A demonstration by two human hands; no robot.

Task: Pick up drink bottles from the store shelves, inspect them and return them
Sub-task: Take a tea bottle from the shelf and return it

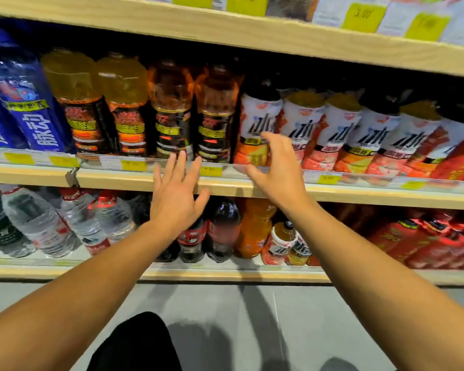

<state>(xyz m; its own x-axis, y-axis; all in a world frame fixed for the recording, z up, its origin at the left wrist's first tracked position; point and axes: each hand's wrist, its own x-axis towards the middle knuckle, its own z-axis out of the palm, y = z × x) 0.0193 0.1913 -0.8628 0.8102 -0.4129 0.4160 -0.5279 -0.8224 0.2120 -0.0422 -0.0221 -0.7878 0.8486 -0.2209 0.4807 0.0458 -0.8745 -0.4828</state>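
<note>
Both my hands are empty: left hand (pixel 176 202) flat, fingers spread; right hand (pixel 275 167) open, fingers loosely curved. Beyond them, the drink bottles (pixel 217 116) stand on the middle shelf (pixel 113 180). No bottle is in hand; pickup, inspection and return remain.

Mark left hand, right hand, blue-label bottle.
left hand (pixel 176 202): head view, back of hand.
right hand (pixel 277 171): head view, back of hand.
blue-label bottle (pixel 31 113): head view, label front.

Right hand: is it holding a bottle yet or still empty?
Empty and open. The right hand hovers with fingers spread and loosely bent before the white-and-red labelled bottle on the middle shelf, nothing between its fingers.
</note>
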